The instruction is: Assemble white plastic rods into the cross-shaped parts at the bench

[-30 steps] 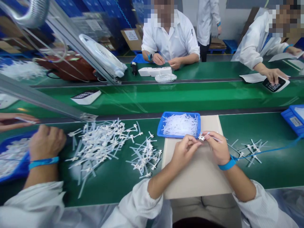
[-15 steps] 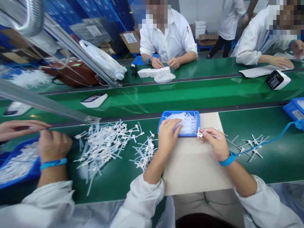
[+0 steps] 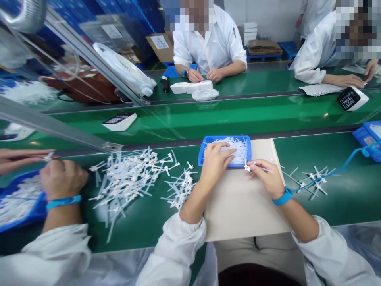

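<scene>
Where right fingers [image 3: 259, 163] pinch, knobbly plastic [image 3: 247, 168], perhaps

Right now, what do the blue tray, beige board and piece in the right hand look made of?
Blue tray: probably moulded plastic, semi-gloss; uniform colour, rounded corners.
Beige board: perhaps cardboard, matte; plain face, no reflections.
Piece in the right hand: likely plastic, being opaque white; too small to judge finish.

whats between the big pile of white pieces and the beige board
The head view shows a smaller pile of white pieces on the green table, partly behind the wearer's left forearm.
</scene>
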